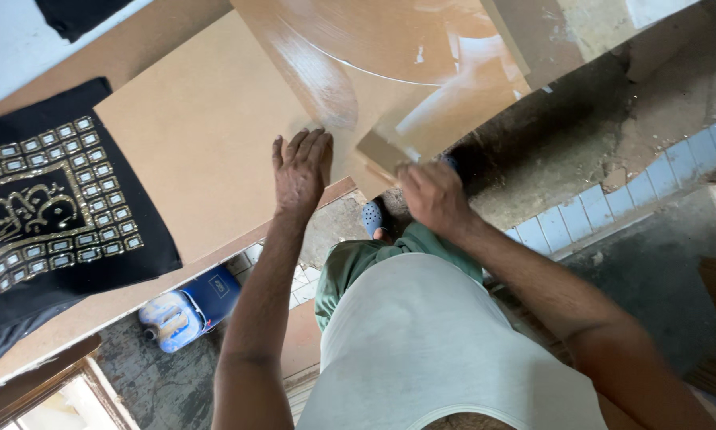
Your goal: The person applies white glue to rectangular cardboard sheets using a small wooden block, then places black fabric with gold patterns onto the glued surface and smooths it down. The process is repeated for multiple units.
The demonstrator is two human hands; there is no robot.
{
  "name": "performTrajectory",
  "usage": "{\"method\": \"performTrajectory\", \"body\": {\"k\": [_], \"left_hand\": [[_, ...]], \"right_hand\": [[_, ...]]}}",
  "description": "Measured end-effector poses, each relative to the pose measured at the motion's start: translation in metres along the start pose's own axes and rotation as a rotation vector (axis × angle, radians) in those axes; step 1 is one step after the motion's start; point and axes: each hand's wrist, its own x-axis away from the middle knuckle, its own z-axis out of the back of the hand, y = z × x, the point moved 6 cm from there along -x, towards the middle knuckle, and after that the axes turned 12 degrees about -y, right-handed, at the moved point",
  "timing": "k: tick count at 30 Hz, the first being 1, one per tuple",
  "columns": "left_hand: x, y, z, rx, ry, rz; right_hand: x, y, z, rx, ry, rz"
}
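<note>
At the centre of the frame our right hand (431, 195) is closed around the lower corner of a glossy brown panel (390, 72), though motion blur hides the fingers. Just to its left, our left hand (300, 169) lies open and flat, fingers spread, pressing on that panel's edge where it overlaps a plain tan board (198, 135). Both sheets rest on the desk (95, 306). Further left we see a black cloth with gold embroidery (55, 207) lying on the board. Below the desk edge, at lower left, a blue container (191, 306) sits on the floor (581, 135), and a blue sandal (372, 215) shows beneath our hands.
</note>
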Motion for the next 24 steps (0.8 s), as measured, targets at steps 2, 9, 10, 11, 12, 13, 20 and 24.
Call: {"method": "performTrajectory", "body": {"k": [2,9,10,11,12,13,20,24], "left_hand": [[0.002,0.003,0.003,0.000,0.017,-0.018],[0.008,0.008,-0.006,-0.083,0.029,-0.028],[0.010,0.013,-0.009,-0.116,0.016,-0.023],[0.009,0.027,-0.017,-0.215,-0.028,-0.044],[0.008,0.043,-0.024,-0.319,-0.069,-0.063],[0.009,0.064,-0.037,-0.347,-0.179,-0.134],[-0.025,0.145,-0.061,-0.245,-0.200,-0.329],[-0.027,0.006,0.018,0.035,0.233,0.283]], "right_hand": [[0.008,-0.019,-0.012,-0.078,-0.050,0.116],[0.109,0.066,-0.081,-1.316,0.179,-0.686],[0.129,0.081,-0.084,-1.497,0.366,-0.766],[0.149,0.094,-0.086,-1.667,0.565,-0.840],[0.162,0.103,-0.088,-1.762,0.628,-0.878],[0.177,0.110,-0.088,-1.859,0.691,-0.918],[0.259,0.179,-0.056,-1.927,0.899,-0.974],[0.276,0.234,-0.011,-1.780,0.903,-0.881]]}}
